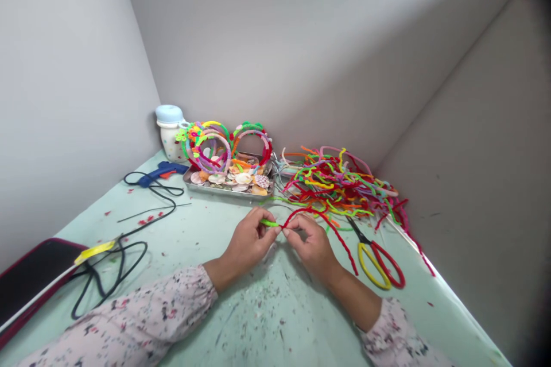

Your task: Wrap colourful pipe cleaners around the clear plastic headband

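Both my hands meet fingertip to fingertip over the middle of the table. My left hand (pixel 253 235) is closed in a pinch on a green pipe cleaner (pixel 269 223), whose short bright piece shows between thumb and forefinger. With thumb and forefinger, my right hand (pixel 312 243) pinches a red pipe cleaner (pixel 340 236) close to the green one. The red length arches over the right hand, and its loose end hangs toward the scissors (pixel 379 261). Whether the red and green pieces are joined is hidden by the fingertips.
Behind the hands, a metal tray (pixel 228 192) holds shells and wrapped headbands (pixel 213 151). A heap of pipe cleaners (pixel 344 183) lies right of it. At left are a lidded white jar (pixel 172 140), a blue glue gun (pixel 161 172), a black cord (pixel 123 263) and a dark red-edged object (pixel 37 275).
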A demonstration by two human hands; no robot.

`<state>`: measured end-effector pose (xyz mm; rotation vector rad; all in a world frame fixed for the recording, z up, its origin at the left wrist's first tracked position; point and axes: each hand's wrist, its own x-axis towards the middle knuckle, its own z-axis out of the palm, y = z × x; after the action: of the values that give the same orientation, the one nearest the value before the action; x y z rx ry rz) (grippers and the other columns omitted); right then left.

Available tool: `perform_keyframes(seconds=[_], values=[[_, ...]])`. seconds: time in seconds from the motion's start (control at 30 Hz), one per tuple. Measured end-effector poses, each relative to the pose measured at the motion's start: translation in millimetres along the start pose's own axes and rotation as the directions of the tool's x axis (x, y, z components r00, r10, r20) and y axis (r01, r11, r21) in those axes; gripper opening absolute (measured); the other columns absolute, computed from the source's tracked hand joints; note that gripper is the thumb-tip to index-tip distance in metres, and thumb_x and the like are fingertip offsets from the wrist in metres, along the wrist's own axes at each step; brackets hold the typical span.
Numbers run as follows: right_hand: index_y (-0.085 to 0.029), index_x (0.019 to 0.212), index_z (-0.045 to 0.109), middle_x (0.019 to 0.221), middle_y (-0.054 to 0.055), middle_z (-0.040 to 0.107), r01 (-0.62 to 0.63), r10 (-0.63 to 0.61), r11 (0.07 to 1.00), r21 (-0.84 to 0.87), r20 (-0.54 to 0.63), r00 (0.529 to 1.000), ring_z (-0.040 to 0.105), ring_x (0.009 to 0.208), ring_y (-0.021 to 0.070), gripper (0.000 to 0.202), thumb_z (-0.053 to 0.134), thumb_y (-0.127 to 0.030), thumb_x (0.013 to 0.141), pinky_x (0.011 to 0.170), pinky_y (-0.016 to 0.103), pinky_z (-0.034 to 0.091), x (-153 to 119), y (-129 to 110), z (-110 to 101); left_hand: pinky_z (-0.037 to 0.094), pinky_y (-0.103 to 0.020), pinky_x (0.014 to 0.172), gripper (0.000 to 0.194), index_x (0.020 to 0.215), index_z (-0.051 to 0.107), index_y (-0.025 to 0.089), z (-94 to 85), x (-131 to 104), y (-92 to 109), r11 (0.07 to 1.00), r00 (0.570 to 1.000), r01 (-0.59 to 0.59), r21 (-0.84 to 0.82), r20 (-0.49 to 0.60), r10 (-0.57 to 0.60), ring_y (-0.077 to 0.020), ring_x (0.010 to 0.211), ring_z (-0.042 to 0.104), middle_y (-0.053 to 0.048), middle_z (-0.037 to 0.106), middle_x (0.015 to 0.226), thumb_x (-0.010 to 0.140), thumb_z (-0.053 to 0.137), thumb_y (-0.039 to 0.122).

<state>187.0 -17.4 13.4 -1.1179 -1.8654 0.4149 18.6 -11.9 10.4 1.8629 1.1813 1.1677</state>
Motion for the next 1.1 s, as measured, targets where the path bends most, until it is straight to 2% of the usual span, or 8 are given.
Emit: perform_keyframes(seconds=[0.33,0.47,0.6,0.73,0.9,1.1], values=[[-0.019,0.072,0.055,0.071,0.001,0.057,-0.013,0.013,1.0,-0.02,0.001,1.0,0.053,0.073,0.017,0.012,0.055,-0.025,0.082,0.07,0.029,0.041,-1.8,1.6,1.9,0.037,-0.022,0.056,0.017,0.087,0.054,0.018,0.2,-0.5,-1.3,1.0,1.0,0.029,-0.011,-0.005,-0.029,-0.0107,0.06,0.047,0.001,0.053,0.074,0.081,0.056,0.034],[-0.02,0.084,0.055,0.083,0.003,0.059,-0.038,0.041,0.999,0.034,-0.076,0.996,0.056,0.081,0.018,0.007,0.058,-0.026,0.081,0.076,0.031,0.044,-4.3,2.3,4.0,0.036,-0.022,0.054,0.02,0.086,0.052,0.018,-1.2,0.1,-0.5,0.993,0.996,0.087,-0.083,0.005,-0.087,-0.0103,0.058,0.046,0.003,0.051,0.068,0.082,0.055,0.037],[-0.021,0.082,0.054,0.084,0.002,0.058,0.042,-0.035,0.998,0.049,-0.133,0.991,0.056,0.083,0.0179,0.007,0.06,-0.023,0.08,0.079,0.032,0.045,-2.7,1.6,3.3,0.036,-0.021,0.053,0.021,0.085,0.051,0.018,-1.8,1.2,-0.4,0.98,0.993,0.122,-0.157,0.013,-0.121,-0.0101,0.057,0.047,0.004,0.05,0.065,0.082,0.054,0.038],[-0.022,0.084,0.057,0.087,0.003,0.059,0.13,-0.127,0.991,0.019,-0.129,0.983,0.056,0.087,0.0179,0.005,0.06,-0.019,0.081,0.083,0.034,0.044,0.1,0.4,2.2,0.036,-0.021,0.053,0.022,0.085,0.051,0.017,-1.5,0.7,-0.4,0.974,0.991,0.129,-0.184,0.006,-0.13,-0.0098,0.058,0.046,0.003,0.05,0.067,0.082,0.054,0.038],[-0.022,0.086,0.06,0.085,0.002,0.061,0.164,-0.164,0.986,-0.012,-0.123,0.979,0.056,0.084,0.0175,0.006,0.059,-0.018,0.082,0.079,0.033,0.044,0.4,2.1,3.0,0.034,-0.02,0.052,0.021,0.086,0.051,0.017,-0.8,-0.2,-0.6,0.979,0.993,0.119,-0.168,0.021,-0.117,-0.0088,0.055,0.043,0.004,0.047,0.065,0.083,0.053,0.038],[-0.022,0.085,0.061,0.082,0.001,0.062,0.165,-0.167,0.986,-0.024,-0.127,0.978,0.056,0.081,0.0169,0.005,0.06,-0.018,0.082,0.078,0.032,0.043,0.4,4.2,3.7,0.037,-0.022,0.057,0.02,0.089,0.054,0.017,-1.0,1.4,-1.7,0.995,0.999,0.048,-0.084,-0.003,-0.048,-0.0101,0.062,0.047,0.001,0.052,0.076,0.083,0.054,0.035]])
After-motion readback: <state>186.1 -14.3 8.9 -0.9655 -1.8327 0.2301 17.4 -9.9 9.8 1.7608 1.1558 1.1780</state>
